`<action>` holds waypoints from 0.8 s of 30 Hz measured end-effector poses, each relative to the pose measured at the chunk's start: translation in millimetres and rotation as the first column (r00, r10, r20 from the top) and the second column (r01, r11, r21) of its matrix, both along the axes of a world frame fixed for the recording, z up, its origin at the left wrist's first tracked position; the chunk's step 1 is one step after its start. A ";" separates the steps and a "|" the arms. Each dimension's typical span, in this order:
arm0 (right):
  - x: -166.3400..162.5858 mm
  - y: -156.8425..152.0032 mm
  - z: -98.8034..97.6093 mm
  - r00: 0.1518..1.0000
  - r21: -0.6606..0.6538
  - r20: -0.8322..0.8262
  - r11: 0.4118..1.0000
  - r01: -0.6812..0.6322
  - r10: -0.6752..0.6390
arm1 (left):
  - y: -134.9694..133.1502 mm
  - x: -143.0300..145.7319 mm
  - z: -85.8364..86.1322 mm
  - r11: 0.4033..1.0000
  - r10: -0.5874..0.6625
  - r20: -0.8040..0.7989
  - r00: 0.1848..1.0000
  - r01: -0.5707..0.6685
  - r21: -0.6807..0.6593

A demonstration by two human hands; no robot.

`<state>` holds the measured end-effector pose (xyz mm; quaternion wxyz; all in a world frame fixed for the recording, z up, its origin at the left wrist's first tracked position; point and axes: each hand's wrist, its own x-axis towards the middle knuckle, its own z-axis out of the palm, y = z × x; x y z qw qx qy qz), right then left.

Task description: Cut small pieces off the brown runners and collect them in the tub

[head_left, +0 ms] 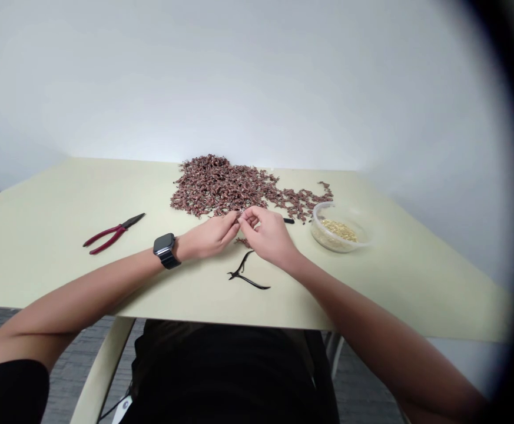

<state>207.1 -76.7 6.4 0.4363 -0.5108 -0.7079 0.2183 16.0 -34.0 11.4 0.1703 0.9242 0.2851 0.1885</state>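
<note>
My left hand (212, 235) and my right hand (268, 232) meet at their fingertips just in front of a large heap of small reddish-brown pieces (221, 185). Both are closed in a pinch. What sits between the fingers is tiny, and I cannot make out its kind. A few loose brown pieces (242, 242) lie on the table below the hands. Nearer to me, a pair of small black nippers (240, 273) rests with its handles spread. Part of a black tool (288, 221) shows beside my right hand, the rest of it hidden.
Red-handled long-nose pliers (114, 233) lie at the left of the pale table (40, 259). A clear round plastic tub (327, 242) stands at the right with small gold-coloured bits (340, 229) in it. Behind the table rises a white wall (221, 76).
</note>
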 end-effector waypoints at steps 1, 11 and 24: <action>0.2 0.0 0.3 1.000 0.000 0.006 1.000 0.001 -0.001 | 2.4 -1.1 -0.4 1.000 -0.018 -0.011 1.000 0.018 -0.013; 0.5 1.3 -2.0 0.999 0.031 0.050 0.999 0.017 -0.019 | 9.2 -3.9 -9.8 0.995 0.076 -0.079 0.994 -0.069 0.077; 6.0 7.0 -2.6 0.867 -0.326 -0.484 0.896 -0.302 0.116 | 6.4 -2.5 -4.3 0.968 0.134 -0.156 0.979 -0.095 0.233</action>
